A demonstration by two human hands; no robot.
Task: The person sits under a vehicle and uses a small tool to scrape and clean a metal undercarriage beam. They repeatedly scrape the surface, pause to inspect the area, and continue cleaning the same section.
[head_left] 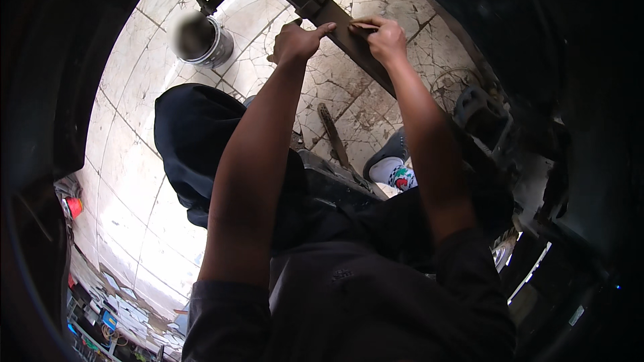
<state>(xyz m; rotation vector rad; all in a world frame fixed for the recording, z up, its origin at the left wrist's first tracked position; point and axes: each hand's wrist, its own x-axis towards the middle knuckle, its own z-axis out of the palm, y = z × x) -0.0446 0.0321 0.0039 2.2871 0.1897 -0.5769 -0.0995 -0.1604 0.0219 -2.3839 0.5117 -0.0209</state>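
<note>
Cracked pale floor tiles [134, 181] lay below, a metal can [201, 40] at 11 o'clock. Both hands met on a dark flat metal bar [355, 43] at 12 o'clock: left hand [298, 41] pressed fingers-extended against its edge, right hand [386, 39] pinched it.

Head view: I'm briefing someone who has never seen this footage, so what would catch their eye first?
Both bare arms reach up the middle of the picture, the left hand and right hand pressed side by side on a long dark metal bar that slants across the cracked pale tiled floor. At upper left, a shiny metal can stands on those tiles.
</note>
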